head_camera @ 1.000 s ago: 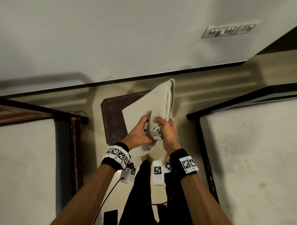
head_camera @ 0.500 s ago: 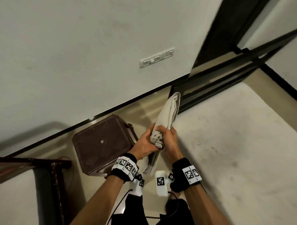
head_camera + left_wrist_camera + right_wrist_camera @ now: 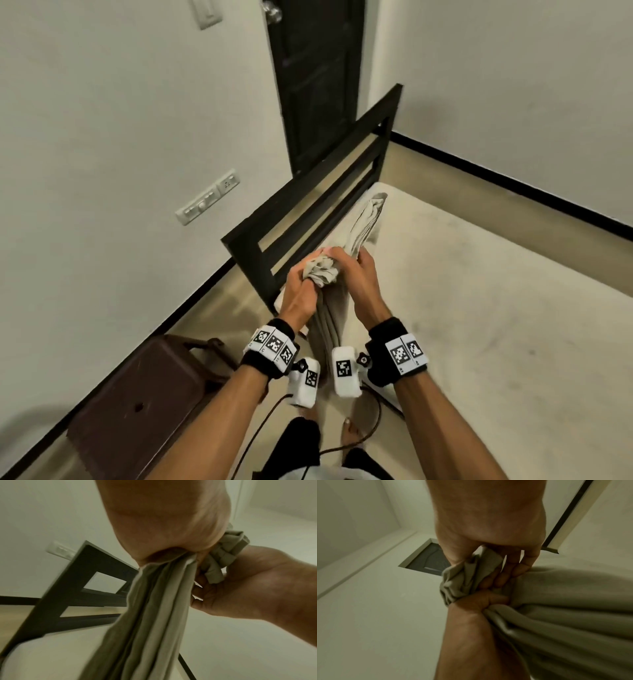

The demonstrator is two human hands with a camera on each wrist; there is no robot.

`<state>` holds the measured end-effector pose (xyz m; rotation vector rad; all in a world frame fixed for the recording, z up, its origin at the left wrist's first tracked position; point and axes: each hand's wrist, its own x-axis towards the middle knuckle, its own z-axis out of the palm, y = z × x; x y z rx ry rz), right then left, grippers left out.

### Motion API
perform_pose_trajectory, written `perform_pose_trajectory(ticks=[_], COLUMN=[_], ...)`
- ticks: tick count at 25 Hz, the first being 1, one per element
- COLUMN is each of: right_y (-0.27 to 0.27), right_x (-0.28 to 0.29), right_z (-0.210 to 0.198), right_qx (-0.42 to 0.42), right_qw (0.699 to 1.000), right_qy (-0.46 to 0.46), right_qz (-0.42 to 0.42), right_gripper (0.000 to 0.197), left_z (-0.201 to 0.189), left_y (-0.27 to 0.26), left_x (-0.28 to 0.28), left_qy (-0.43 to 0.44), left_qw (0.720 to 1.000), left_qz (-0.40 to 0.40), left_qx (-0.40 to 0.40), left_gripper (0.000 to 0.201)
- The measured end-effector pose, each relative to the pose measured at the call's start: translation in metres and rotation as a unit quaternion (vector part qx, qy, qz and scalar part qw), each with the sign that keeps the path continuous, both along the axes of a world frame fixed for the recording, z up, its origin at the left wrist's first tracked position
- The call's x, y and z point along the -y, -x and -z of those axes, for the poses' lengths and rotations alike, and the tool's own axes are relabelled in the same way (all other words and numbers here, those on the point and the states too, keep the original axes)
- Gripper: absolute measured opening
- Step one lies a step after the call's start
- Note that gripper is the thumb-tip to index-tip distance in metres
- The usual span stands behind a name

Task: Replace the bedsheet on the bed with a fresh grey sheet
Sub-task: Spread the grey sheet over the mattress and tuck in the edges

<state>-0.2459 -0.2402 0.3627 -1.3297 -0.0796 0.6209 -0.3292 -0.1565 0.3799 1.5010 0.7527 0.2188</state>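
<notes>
Swung right since a second ago: stool, then dead ahead behind the sheet, now at lower left; bare mattress (image 3: 479, 308) now fills the right side, dark door (image 3: 318, 85) up top. Both hands on the bundle then and now, same close pairing.

Folded grey sheet (image 3: 329, 308) held in the air over the near left corner of the mattress, just beside the black bed-frame end rail (image 3: 308, 219). Far end of the fold (image 3: 371, 212) pointing toward the rail's far post, layers stacked edge-on. Lower end hanging down between the wrists.

Left hand (image 3: 301, 291) fisted round the bunched top of the sheet; from the left wrist view (image 3: 163, 527), folds trailing out below the palm, fingers closed tight on the cloth (image 3: 154, 615). Right hand (image 3: 359, 284) wrapped on the same bunch from the other side, touching the left; right wrist view shows fingers (image 3: 513, 569) curled into the crumpled wad (image 3: 464, 577), thumb side pressed against it. No gap visible in either grip.

Brown plastic stool (image 3: 144, 404) on the floor against the wall, well apart from the sheet. Wall socket plate (image 3: 207, 202) left of the rail. Wrist camera units and cables under both forearms. Mattress uncovered, cream, faint marks.
</notes>
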Motion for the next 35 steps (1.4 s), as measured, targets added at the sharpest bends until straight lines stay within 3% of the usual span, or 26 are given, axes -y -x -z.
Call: perform_pose_trajectory(ticks=[2,6,9,11,13,18,25,28,31,33,35], right_y=[-0.02,-0.059,-0.078,-0.083,-0.087,-0.098,-0.113,-0.118,-0.126,-0.131,-0.137], right_x=[0.016,0.056,0.078,0.086,0.091,0.105,0.13,0.146,0.172,0.195,0.225], right_z=[-0.006,-0.006,-0.004,-0.004,-0.008,-0.013,-0.009,-0.008,-0.004,-0.001,0.001], right_qx=[0.03,0.112,0.128,0.16,0.194,0.209,0.214,0.211,0.223,0.216,0.204], right_qw=[0.999,0.989,0.975,0.965,0.958,0.941,0.929,0.933,0.932,0.935,0.942], right_qy=[-0.002,0.053,0.134,0.18,0.195,0.239,0.245,0.24,0.246,0.242,0.227], right_qz=[0.015,0.08,0.121,0.105,0.085,0.118,0.175,0.166,0.147,0.142,0.138], right_gripper=[0.031,0.015,0.043,0.056,0.066,0.072,0.058,0.063,0.069,0.063,0.053], left_z=[-0.003,-0.003,-0.001,-0.001,-0.009,-0.024,-0.026,-0.022,-0.023,-0.026,-0.03], left_y=[-0.029,-0.098,-0.147,-0.17,-0.19,-0.222,-0.243,-0.253,-0.262,-0.267,-0.27], left_x=[-0.001,-0.001,0.008,0.016,0.027,0.049,0.075,0.094,0.121,0.144,0.17], left_qy=[0.033,0.052,0.08,0.095,0.096,0.097,0.138,0.156,0.172,0.17,0.158], left_qw=[0.999,0.995,0.99,0.986,0.979,0.951,0.942,0.941,0.935,0.933,0.935], left_qz=[-0.015,0.068,0.113,0.134,0.175,0.293,0.306,0.3,0.308,0.315,0.313], left_qx=[0.027,0.056,0.013,-0.028,-0.039,-0.03,-0.019,-0.026,-0.035,-0.044,-0.051], left_gripper=[0.018,0.038,0.038,0.045,0.034,0.026,0.027,0.021,0.031,0.038,0.033])
